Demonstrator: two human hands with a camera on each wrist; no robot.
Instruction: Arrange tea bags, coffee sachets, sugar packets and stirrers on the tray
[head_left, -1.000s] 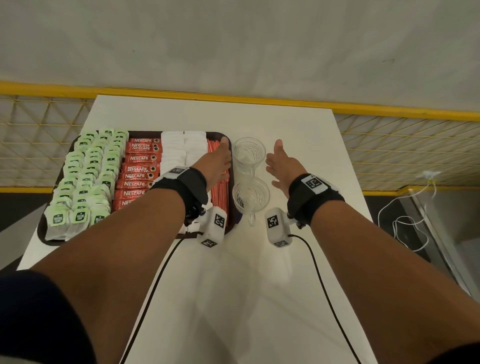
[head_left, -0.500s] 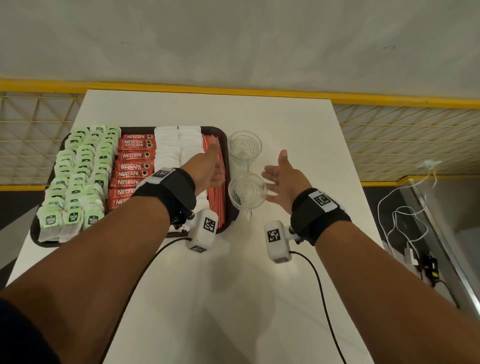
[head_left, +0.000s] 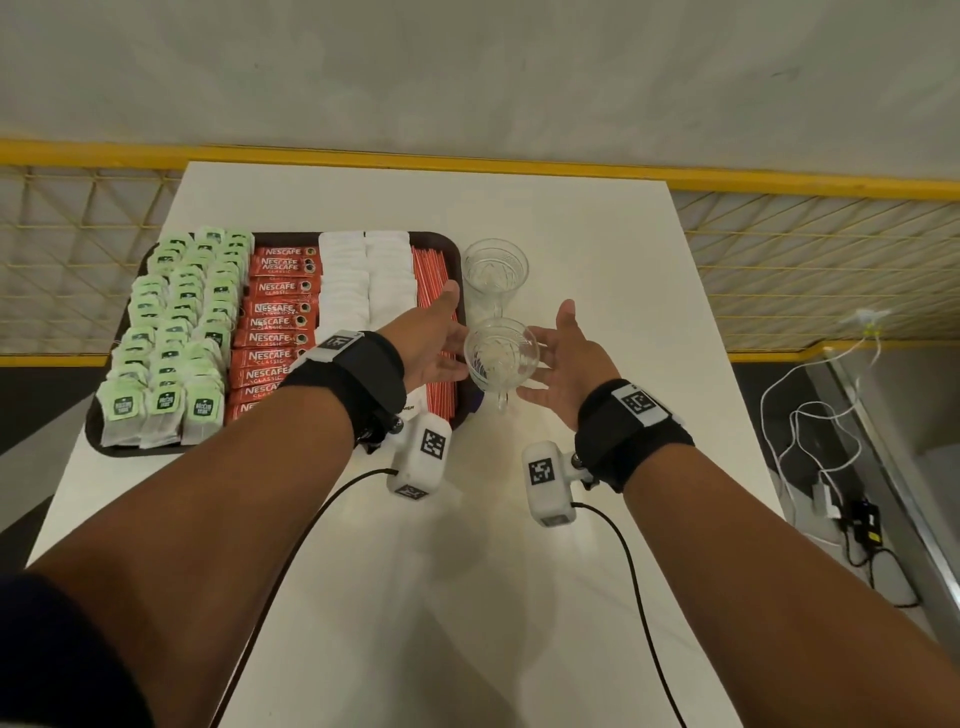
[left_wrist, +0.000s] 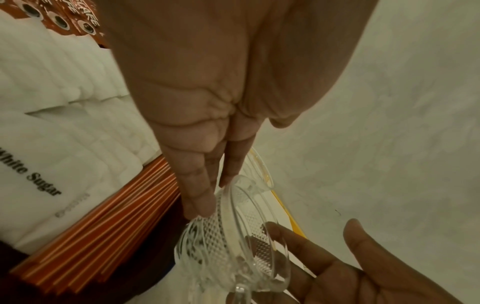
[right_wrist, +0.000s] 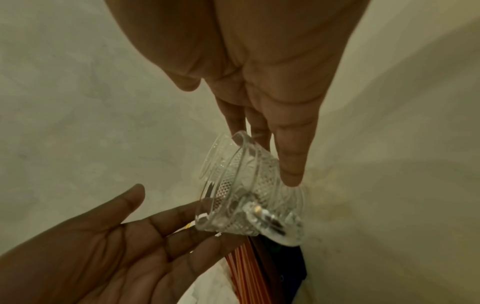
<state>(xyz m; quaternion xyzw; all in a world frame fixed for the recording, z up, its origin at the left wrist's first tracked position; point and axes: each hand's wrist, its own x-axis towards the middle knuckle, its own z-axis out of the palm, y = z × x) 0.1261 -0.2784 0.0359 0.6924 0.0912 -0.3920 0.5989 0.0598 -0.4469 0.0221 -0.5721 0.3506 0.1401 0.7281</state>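
Observation:
A dark brown tray (head_left: 459, 249) on the white table holds rows of green tea bags (head_left: 176, 322), red coffee sachets (head_left: 280, 322), white sugar packets (head_left: 363, 280) and orange stirrers (head_left: 431, 280). Just right of the tray stands a near cut-glass cup (head_left: 500, 358). My left hand (head_left: 434, 338) and right hand (head_left: 566, 353) flank it with straight fingers. In the left wrist view my left fingertips (left_wrist: 200, 201) touch the glass cup (left_wrist: 233, 246). In the right wrist view a right fingertip (right_wrist: 291, 164) touches the glass cup (right_wrist: 241, 195) from the other side.
A second glass cup (head_left: 494, 270) stands behind the near one, beside the tray's far right corner. A yellow railing (head_left: 779, 187) runs past the table's far edge. White cables (head_left: 810, 415) lie on the floor to the right. The table (head_left: 467, 597) in front of me is bare white.
Both hands have drawn back toward me from beside the far cup and closed in on either side of the near cup.

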